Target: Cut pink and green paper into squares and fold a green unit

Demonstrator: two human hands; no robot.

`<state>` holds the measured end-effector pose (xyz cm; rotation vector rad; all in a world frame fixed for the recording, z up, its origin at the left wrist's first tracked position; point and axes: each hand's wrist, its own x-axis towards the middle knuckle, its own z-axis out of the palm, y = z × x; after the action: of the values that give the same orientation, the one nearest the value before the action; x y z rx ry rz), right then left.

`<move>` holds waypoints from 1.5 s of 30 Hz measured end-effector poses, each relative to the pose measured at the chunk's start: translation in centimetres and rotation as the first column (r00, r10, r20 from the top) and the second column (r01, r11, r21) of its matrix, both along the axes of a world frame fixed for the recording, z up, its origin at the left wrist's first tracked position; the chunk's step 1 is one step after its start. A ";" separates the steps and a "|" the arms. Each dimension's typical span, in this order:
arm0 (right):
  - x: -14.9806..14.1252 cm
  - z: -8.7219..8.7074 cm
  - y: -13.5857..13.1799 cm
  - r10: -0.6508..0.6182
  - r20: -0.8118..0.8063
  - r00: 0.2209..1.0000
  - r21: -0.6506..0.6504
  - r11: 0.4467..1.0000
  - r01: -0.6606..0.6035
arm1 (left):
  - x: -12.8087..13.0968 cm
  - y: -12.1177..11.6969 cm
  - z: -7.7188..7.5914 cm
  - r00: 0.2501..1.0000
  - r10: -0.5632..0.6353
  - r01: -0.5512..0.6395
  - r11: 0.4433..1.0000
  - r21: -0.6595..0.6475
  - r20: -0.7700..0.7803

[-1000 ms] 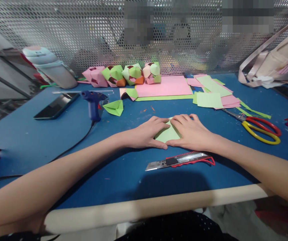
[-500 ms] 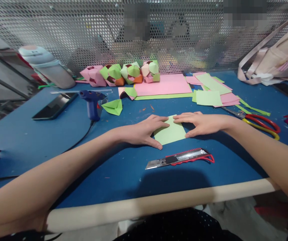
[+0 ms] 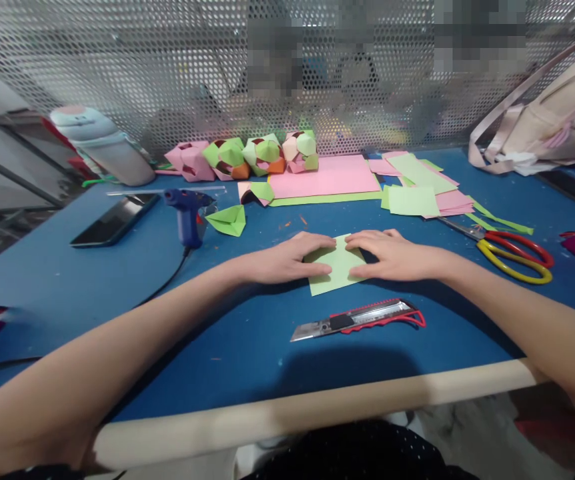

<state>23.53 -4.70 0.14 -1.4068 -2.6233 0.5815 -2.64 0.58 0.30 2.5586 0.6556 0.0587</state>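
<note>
A pale green square of paper lies flat on the blue table in front of me. My left hand rests on its left side, fingers stretched out and thumb apart. From the opposite side my right hand touches the paper, its fingers extended over the right part and the thumb lower down. Both hands are open. Just below the paper lies a box cutter with red trim, its blade pointing left.
Behind stand folded paper shapes, pink sheets and cut green pieces. Scissors lie right. A glue gun, its cord, a phone and a bottle are left. A perforated metal panel closes the back.
Both thumbs have moved inward and up onto the paper from its lower edges. The camera view has shifted slightly; the box cutter lies unmoved.
</note>
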 end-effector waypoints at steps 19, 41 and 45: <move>-0.2 -0.1 -0.1 -0.049 -0.033 0.998 -0.005 0.999 0.049 | 0.8 -1.9 -1.1 1.000 0.003 0.001 0.984 0.181 -0.021; 0.5 -1.1 -0.3 0.131 0.038 0.991 0.197 0.971 -0.136 | 0.6 -2.5 -1.0 0.994 -0.106 0.090 0.946 0.310 0.032; 0.7 -1.1 -0.3 0.152 0.064 0.986 0.228 0.960 -0.162 | 0.7 -2.9 -1.0 0.989 -0.137 0.105 0.916 0.387 0.056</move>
<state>24.23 -4.96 -1.00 -1.1649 -2.7487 0.2466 -1.98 -2.29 -0.73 2.9488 0.4900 0.2749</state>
